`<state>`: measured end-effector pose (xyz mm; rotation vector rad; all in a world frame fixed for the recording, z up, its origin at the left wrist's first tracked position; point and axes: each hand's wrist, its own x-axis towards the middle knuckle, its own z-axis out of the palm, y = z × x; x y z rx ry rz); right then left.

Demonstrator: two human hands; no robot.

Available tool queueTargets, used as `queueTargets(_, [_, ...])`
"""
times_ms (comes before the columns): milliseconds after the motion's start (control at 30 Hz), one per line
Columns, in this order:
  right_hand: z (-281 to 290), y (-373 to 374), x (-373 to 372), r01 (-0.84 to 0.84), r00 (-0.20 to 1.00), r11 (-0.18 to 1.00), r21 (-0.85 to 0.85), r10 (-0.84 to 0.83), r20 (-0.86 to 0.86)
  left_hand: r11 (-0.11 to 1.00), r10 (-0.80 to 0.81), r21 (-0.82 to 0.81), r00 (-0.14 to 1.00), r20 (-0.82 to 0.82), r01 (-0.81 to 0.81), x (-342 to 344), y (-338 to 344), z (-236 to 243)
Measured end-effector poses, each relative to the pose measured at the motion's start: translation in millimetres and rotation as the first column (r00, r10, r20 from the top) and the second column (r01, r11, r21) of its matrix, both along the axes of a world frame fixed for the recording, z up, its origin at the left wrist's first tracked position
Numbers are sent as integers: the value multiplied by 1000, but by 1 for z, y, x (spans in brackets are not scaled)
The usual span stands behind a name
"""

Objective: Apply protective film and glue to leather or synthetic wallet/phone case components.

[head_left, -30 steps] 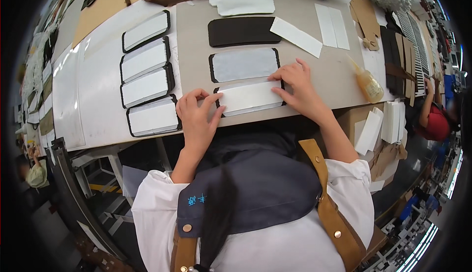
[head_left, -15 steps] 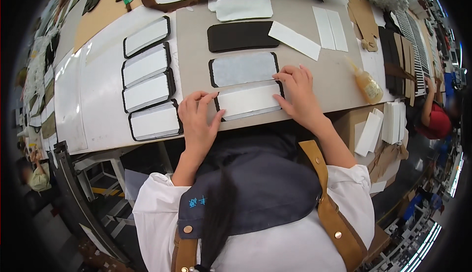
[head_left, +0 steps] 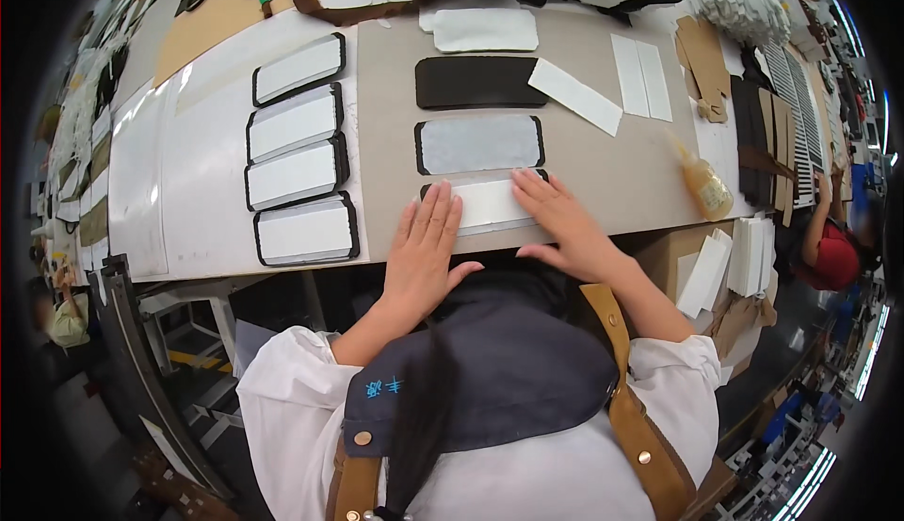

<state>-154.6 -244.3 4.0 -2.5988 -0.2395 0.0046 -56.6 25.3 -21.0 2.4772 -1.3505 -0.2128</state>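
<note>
A black-edged panel faced with a white strip (head_left: 488, 203) lies at the table's near edge. My left hand (head_left: 422, 246) rests flat on its left part, fingers stretched out together and thumb apart. On its right end my right hand (head_left: 565, 224) lies flat too, fingers extended and thumb spread. Both hands cover much of this panel. Just beyond it is a black-edged panel with a bare grey face (head_left: 480, 144). Farther back comes a plain black panel (head_left: 476, 84), its right end overlapped by a loose slanted white strip (head_left: 579, 99).
Several white-faced panels (head_left: 301, 231) form a column on the left. White pieces (head_left: 485, 29) and paired strips (head_left: 642, 78) lie farther back. At right are a squeeze bottle of yellowish liquid (head_left: 708, 189) and, below the edge, bundled white strips (head_left: 750, 255). A person in red (head_left: 829, 255) is far right.
My hands have gone from pinching the panel's ends to lying flat on its white face, closer together. The whole view has shifted slightly.
</note>
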Motion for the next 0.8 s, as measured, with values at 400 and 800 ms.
queueTargets(400, [-7,-89,96,312,873,891,-330,-132,469,998,22,-67,1000,-6,-22,-4,-7,8])
queueTargets(800, [67,-18,77,129,940,934,332,-222,259,699,137,-630,928,-346,-338,44,-28,38])
